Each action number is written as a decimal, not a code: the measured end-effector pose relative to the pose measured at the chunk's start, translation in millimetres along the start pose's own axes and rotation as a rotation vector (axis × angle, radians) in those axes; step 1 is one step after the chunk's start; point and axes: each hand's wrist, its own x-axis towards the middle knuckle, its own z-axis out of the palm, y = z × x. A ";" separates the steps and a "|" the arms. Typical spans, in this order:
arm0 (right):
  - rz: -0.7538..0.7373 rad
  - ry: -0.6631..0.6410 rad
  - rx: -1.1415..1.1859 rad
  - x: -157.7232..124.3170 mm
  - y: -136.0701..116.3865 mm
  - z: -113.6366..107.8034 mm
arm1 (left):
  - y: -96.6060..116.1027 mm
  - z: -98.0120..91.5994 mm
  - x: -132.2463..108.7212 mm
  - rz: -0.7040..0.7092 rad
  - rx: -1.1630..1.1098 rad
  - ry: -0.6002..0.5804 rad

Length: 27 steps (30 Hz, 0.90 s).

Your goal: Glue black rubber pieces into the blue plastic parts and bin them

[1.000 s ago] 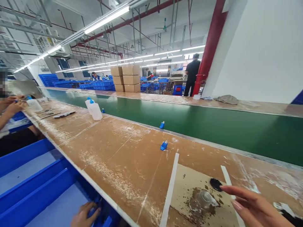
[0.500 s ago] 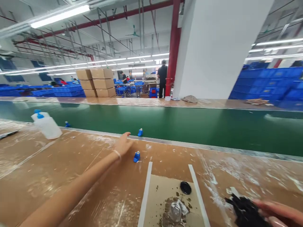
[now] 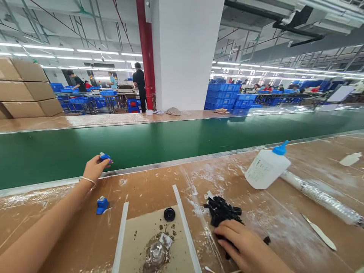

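My left hand [image 3: 95, 169] is shut on a small blue plastic part [image 3: 105, 156], held at the fingertips above the bench edge next to the green belt. A second blue part [image 3: 101, 205] stands on the brown bench below that wrist. My right hand [image 3: 241, 242] lies against a heap of small black plastic parts [image 3: 222, 211], its fingers curled at the heap's near edge. Left of it, a black round cap [image 3: 169, 214] lies on a stained cardboard sheet [image 3: 133, 237], along with a clear glass piece [image 3: 156, 254].
A green conveyor belt [image 3: 85, 148] runs behind the bench. On the right stand a white bottle with a blue cap [image 3: 267, 167], a plastic-wrapped roll [image 3: 321, 199] and a flat blade [image 3: 320, 232]. Cartons, blue crates and people stand beyond the belt.
The view has swung right. My left hand has picked up the blue part from the belt edge. My right hand has moved onto the black heap.
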 end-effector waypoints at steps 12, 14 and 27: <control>0.018 -0.095 -0.104 3.2 -17.3 9.2 | 5.0 -23.7 -140.5 -0.287 -0.489 -0.190; -0.029 -0.062 -0.116 3.0 -19.1 14.1 | 9.6 -22.3 -153.3 -0.260 -0.442 -0.232; -0.387 0.173 -0.299 -17.9 -17.1 28.6 | 18.9 -28.7 -194.9 -0.183 -0.321 -0.285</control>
